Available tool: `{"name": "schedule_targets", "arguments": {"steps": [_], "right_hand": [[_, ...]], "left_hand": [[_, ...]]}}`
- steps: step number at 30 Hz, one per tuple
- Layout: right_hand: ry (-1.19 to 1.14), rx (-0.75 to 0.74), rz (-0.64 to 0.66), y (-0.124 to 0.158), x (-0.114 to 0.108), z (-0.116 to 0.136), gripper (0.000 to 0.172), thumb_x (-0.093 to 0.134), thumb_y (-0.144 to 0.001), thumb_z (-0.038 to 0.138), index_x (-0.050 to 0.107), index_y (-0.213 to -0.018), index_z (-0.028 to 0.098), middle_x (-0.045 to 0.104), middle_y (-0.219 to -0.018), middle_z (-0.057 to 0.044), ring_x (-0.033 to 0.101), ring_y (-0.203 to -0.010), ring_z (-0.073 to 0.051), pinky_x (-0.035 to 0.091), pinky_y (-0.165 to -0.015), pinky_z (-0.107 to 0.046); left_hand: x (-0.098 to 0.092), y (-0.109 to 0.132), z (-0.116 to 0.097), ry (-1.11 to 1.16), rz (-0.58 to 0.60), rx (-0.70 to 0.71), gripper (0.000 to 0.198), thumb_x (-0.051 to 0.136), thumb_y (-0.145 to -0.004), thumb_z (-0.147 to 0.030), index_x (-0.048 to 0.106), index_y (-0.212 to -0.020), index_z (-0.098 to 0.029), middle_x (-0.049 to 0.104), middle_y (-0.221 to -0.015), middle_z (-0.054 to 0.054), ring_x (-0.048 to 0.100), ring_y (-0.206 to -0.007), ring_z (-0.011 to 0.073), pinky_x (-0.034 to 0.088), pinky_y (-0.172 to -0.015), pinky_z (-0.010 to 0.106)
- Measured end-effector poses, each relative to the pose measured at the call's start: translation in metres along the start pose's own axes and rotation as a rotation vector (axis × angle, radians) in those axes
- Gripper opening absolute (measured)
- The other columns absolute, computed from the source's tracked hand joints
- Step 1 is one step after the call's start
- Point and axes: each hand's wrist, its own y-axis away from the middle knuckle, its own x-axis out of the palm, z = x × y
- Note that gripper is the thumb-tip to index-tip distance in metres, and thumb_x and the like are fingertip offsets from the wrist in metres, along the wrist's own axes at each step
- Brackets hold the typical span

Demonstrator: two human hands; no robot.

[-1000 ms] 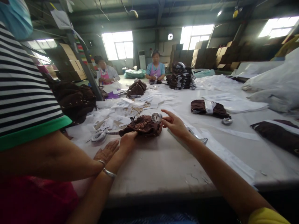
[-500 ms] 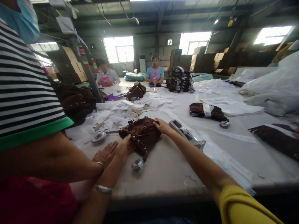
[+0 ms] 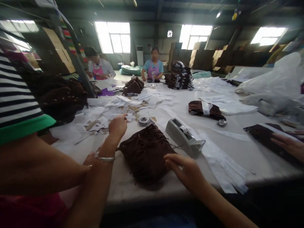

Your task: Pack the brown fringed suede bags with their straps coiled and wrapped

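Observation:
A dark brown fringed bag (image 3: 148, 153) lies flat on the table before me, its fringe spread over the upper side. My right hand (image 3: 187, 169) is closed at the bag's right edge, fingers and thumb pinching it. My left hand (image 3: 118, 126) is beyond the bag's left corner, over scattered white papers (image 3: 99, 122). Its fingers are drawn together at a pale strip; what they hold, if anything, is unclear. A wrapped coil (image 3: 143, 120) sits just past the bag's top edge. To its right stands a grey tape dispenser (image 3: 182, 136).
A co-worker in a striped sleeve (image 3: 17, 95) leans in close at my left. Another person's hand (image 3: 288, 144) rests on a brown bundle at right. White strips (image 3: 220, 161) lie beside the dispenser. Farther back are a banded brown bundle (image 3: 213, 110) and stacked bundles (image 3: 180, 76).
The bag has been turned and laid flat, with its coil now at the far side. My left hand has left it and moved up to the papers. My right hand has come nearer.

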Motion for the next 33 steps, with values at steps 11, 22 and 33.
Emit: {"name": "schedule_targets", "arguments": {"steps": [11,22,33], "right_hand": [[0.107,0.033,0.011,-0.008,-0.013,-0.078,0.054,0.048,-0.085,0.018,0.053,-0.139,0.020,0.058,-0.138,-0.009,0.054,-0.129,-0.026,0.041,-0.113,-0.046],[-0.056,0.042,-0.165,-0.011,0.019,-0.066,0.051,0.070,-0.079,0.038,0.062,-0.128,0.023,0.051,-0.142,-0.011,0.051,-0.129,-0.029,0.050,-0.103,-0.044],[-0.508,0.153,-0.258,-0.082,0.026,-0.049,0.059,0.068,-0.080,0.051,0.053,-0.128,0.019,0.066,-0.119,-0.009,0.063,-0.108,-0.021,0.053,-0.092,-0.036]], "left_hand": [[-0.023,0.221,0.046,-0.057,0.322,-0.172,0.033,0.070,-0.078,-0.038,0.072,-0.109,-0.029,0.076,-0.105,0.004,0.071,-0.096,0.0287,0.056,-0.084,0.035],[0.007,0.187,0.028,0.587,0.078,-0.297,0.068,0.072,-0.079,-0.039,0.044,-0.139,-0.024,0.053,-0.143,0.013,0.053,-0.130,0.0264,0.048,-0.103,0.034],[0.029,0.115,0.029,0.317,-0.093,-0.152,0.059,0.070,-0.081,-0.045,0.053,-0.133,-0.022,0.062,-0.130,0.011,0.059,-0.120,0.0259,0.044,-0.105,0.039]]}}
